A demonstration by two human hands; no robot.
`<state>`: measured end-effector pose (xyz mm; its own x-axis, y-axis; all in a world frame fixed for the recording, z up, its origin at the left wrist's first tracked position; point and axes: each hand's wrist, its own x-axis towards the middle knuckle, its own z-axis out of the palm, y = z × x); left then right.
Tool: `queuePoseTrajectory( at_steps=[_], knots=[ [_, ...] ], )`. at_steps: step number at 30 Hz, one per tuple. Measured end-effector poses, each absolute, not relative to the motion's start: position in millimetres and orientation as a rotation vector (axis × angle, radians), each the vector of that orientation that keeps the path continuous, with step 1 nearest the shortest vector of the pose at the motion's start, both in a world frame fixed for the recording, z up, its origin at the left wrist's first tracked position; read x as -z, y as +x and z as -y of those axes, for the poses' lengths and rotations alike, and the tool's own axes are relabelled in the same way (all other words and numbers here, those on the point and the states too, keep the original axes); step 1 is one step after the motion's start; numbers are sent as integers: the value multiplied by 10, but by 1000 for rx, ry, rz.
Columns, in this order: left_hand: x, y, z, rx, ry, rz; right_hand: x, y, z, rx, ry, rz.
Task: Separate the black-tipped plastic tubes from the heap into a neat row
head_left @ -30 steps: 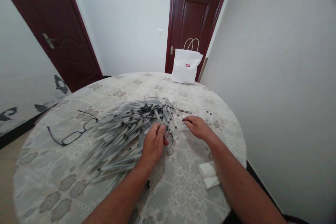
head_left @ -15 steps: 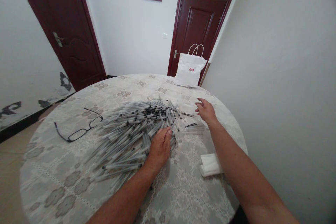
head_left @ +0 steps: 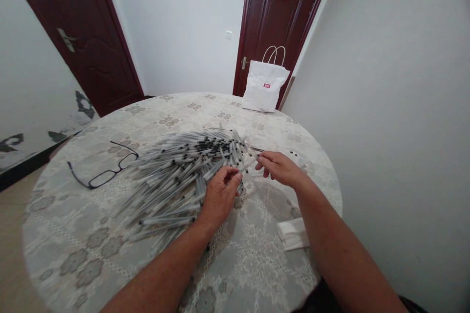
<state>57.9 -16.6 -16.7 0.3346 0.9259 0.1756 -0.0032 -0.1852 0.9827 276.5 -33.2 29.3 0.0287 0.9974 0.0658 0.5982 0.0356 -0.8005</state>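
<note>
My left hand (head_left: 221,193) pinches a slim translucent pen barrel (head_left: 248,164) between thumb and fingers, at the right edge of a big pile of similar pens (head_left: 183,164) with black ends. The barrel points up and right toward my right hand (head_left: 278,167). There the thumb and forefinger close at its far end; the other fingers are curled, and the exact contact is small and blurred. Just beyond those fingertips lie thin dark rods (head_left: 256,148), partly covered by the hand. Several small black pieces (head_left: 293,153) are past the right knuckles.
Eyeglasses (head_left: 106,176) lie unfolded left of the pile. A folded white tissue pack (head_left: 293,233) sits by my right forearm. At the far edge of the round table (head_left: 253,264), under a patterned cloth, stands a white paper bag (head_left: 265,85). A wall (head_left: 396,83) rises on the right.
My right hand has come left and nearer, from open above the table to the barrel's end. My left hand has raised the barrel slightly off the pile. The view has tilted down.
</note>
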Motion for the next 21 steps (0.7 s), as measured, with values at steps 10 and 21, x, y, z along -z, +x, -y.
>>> queuePoseTrajectory(
  at_steps=[10,21],
  knots=[
    [55,552,157,-1054,1473,-953,-3,2570,396,-971,-1293,1226],
    [124,582,92,-1136,1020,-765,121,2466,466,-1105,-1227,1106]
  ],
)
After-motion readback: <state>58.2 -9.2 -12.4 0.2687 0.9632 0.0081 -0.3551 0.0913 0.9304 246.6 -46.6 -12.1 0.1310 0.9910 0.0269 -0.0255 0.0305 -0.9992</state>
